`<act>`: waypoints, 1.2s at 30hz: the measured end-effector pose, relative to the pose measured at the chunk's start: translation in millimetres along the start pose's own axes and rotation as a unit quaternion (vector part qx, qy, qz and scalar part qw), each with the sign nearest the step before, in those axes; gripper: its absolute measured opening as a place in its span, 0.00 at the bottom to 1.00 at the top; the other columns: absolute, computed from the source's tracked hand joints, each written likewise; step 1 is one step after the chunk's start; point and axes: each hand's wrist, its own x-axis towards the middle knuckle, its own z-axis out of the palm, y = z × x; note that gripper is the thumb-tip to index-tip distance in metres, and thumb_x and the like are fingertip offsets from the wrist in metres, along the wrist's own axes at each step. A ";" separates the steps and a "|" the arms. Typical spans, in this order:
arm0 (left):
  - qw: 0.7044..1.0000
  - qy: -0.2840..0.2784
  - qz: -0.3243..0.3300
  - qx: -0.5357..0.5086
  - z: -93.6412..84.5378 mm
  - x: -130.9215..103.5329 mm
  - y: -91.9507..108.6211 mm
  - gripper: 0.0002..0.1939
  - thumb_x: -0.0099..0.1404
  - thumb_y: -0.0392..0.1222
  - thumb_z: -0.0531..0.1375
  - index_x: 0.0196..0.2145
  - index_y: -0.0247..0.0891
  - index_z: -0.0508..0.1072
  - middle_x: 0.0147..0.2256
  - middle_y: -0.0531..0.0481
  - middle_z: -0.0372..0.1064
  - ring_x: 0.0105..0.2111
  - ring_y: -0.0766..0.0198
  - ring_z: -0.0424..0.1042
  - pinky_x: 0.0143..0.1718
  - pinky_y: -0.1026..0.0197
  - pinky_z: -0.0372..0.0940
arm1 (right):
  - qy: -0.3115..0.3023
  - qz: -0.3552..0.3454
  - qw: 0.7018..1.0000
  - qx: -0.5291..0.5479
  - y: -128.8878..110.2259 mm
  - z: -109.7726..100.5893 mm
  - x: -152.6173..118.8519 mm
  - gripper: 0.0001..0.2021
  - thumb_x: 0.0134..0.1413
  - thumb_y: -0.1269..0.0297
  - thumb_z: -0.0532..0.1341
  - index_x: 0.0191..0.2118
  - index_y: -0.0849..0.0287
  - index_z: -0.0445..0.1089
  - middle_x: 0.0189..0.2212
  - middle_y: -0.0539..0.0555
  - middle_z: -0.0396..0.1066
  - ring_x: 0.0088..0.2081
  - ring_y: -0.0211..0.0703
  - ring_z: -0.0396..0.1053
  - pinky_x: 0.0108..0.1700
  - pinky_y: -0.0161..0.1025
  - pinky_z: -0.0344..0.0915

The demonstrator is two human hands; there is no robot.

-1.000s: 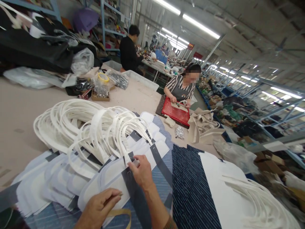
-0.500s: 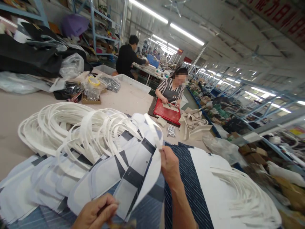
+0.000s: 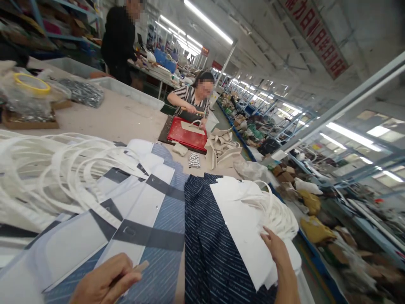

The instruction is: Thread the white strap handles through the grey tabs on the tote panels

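My left hand [image 3: 104, 282] is at the bottom edge, fingers closed on a thin tan stick [image 3: 141, 266], over a blue striped panel. Just beyond it lie overlapping white bag panels crossed by dark grey straps [image 3: 139, 211], with a heap of white handles [image 3: 47, 177] to their left. My right hand [image 3: 274, 250] lies flat with its fingers on a stack of white panels [image 3: 240, 219] with handles [image 3: 278, 213], which rests on dark navy striped fabric [image 3: 202, 236].
Across the table a person in a striped top [image 3: 193, 98] works on a red mat [image 3: 186, 135] beside beige straps [image 3: 221, 150]. A person in black [image 3: 118, 38] stands farther back. Small metal fittings [image 3: 194, 159], a yellow tape roll [image 3: 31, 82] and grey bins [image 3: 129, 91] sit on the table.
My right hand lifted a white panel off the left pile, carried it right, and now rests on the right stack. The view has swung right. My left hand stayed low at the left.
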 end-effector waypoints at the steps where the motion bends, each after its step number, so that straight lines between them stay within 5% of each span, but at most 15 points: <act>1: 0.999 0.002 0.030 0.021 -0.2 3.5 5.5 0.27 0.69 0.60 0.55 0.20 0.40 0.64 0.18 0.59 0.62 0.17 0.71 0.64 0.20 0.70 0.60 | -0.010 0.014 0.999 -0.044 7.2 1.1 -5.7 0.17 0.37 0.47 0.62 0.28 0.55 0.75 0.27 0.61 0.77 0.34 0.61 0.75 0.44 0.54 0.69; 3: 0.994 0.005 0.085 0.068 -0.4 8.8 12.5 0.26 0.70 0.59 0.55 0.20 0.40 0.63 0.18 0.59 0.61 0.17 0.71 0.63 0.21 0.68 0.59 | -0.015 0.004 0.997 -0.072 -2.8 11.1 -26.7 0.17 0.40 0.49 0.61 0.32 0.56 0.76 0.31 0.63 0.78 0.36 0.62 0.75 0.46 0.57 0.68; 6: 0.980 0.003 0.137 0.142 0.5 11.8 15.0 0.24 0.71 0.57 0.54 0.22 0.40 0.63 0.19 0.58 0.61 0.19 0.70 0.63 0.22 0.66 0.57 | -0.077 -0.090 0.991 0.062 -70.5 40.6 -81.4 0.19 0.50 0.50 0.59 0.42 0.58 0.76 0.36 0.61 0.78 0.38 0.55 0.75 0.46 0.51 0.71; 9: 0.963 -0.005 0.179 0.203 1.2 11.1 15.6 0.24 0.72 0.56 0.53 0.23 0.40 0.62 0.20 0.57 0.60 0.19 0.69 0.63 0.22 0.64 0.55 | -0.222 -0.272 0.914 0.203 -157.7 72.4 -143.3 0.12 0.60 0.59 0.58 0.44 0.56 0.75 0.38 0.57 0.77 0.39 0.46 0.74 0.42 0.40 0.72; 12: 0.951 -0.009 0.201 0.236 -0.9 9.1 17.5 0.22 0.74 0.53 0.51 0.24 0.41 0.61 0.21 0.57 0.60 0.20 0.68 0.63 0.22 0.62 0.54 | -0.278 -0.439 0.826 0.218 -217.0 94.6 -184.8 0.12 0.60 0.68 0.60 0.49 0.56 0.73 0.40 0.56 0.75 0.39 0.42 0.72 0.42 0.37 0.71; 15: 0.950 -0.012 0.196 0.244 -6.2 6.2 18.1 0.21 0.75 0.51 0.50 0.25 0.41 0.61 0.21 0.56 0.62 0.20 0.67 0.64 0.22 0.62 0.55 | -0.267 -0.549 0.772 0.178 -239.0 108.8 -200.8 0.08 0.62 0.70 0.58 0.43 0.57 0.74 0.36 0.55 0.75 0.38 0.42 0.71 0.40 0.36 0.69; 18: 0.956 -0.004 0.172 0.237 -12.6 3.3 15.3 0.21 0.75 0.50 0.49 0.24 0.41 0.61 0.21 0.57 0.63 0.19 0.67 0.65 0.22 0.62 0.55 | -0.263 -0.577 0.756 0.161 -242.3 121.5 -205.2 0.08 0.62 0.71 0.55 0.37 0.57 0.72 0.29 0.52 0.74 0.32 0.41 0.69 0.34 0.36 0.66; 23: 0.981 -0.028 0.079 0.173 -20.8 -0.1 3.7 0.19 0.76 0.52 0.46 0.36 0.40 0.69 0.24 0.57 0.71 0.23 0.67 0.73 0.24 0.65 0.60 | -0.253 -0.578 0.765 0.131 -245.7 142.3 -217.0 0.08 0.61 0.72 0.55 0.34 0.57 0.70 0.27 0.51 0.72 0.30 0.41 0.69 0.32 0.37 0.63; 29: 0.985 -0.016 0.068 0.160 -28.9 -1.9 -5.3 0.19 0.76 0.42 0.46 0.27 0.41 0.66 0.22 0.57 0.67 0.21 0.68 0.70 0.24 0.64 0.58 | -0.249 -0.506 0.807 0.174 -258.0 174.3 -230.1 0.08 0.57 0.73 0.56 0.33 0.58 0.71 0.26 0.51 0.72 0.29 0.39 0.69 0.33 0.34 0.64; 31: 0.990 -0.015 0.065 0.122 -32.2 -1.6 -6.1 0.17 0.75 0.41 0.48 0.28 0.40 0.67 0.22 0.57 0.67 0.21 0.69 0.70 0.25 0.66 0.59 | -0.258 -0.409 0.850 0.208 -259.4 194.9 -221.8 0.08 0.55 0.71 0.56 0.31 0.58 0.72 0.25 0.51 0.72 0.28 0.38 0.69 0.33 0.34 0.64; 33: 0.995 -0.022 0.053 0.082 -36.2 -1.4 -9.0 0.16 0.75 0.42 0.50 0.29 0.41 0.69 0.22 0.58 0.68 0.22 0.70 0.71 0.27 0.68 0.61 | -0.286 -0.241 0.890 0.262 -258.3 220.2 -203.3 0.08 0.54 0.65 0.58 0.30 0.59 0.74 0.23 0.51 0.72 0.26 0.38 0.69 0.32 0.35 0.66; 36: 0.998 -0.011 -0.031 0.056 -43.3 -3.8 -22.6 0.14 0.73 0.46 0.52 0.31 0.43 0.71 0.24 0.58 0.70 0.24 0.69 0.72 0.28 0.70 0.63 | -0.317 -0.025 0.886 0.338 -254.2 258.9 -165.6 0.16 0.48 0.52 0.62 0.33 0.62 0.75 0.21 0.50 0.71 0.23 0.38 0.69 0.28 0.35 0.68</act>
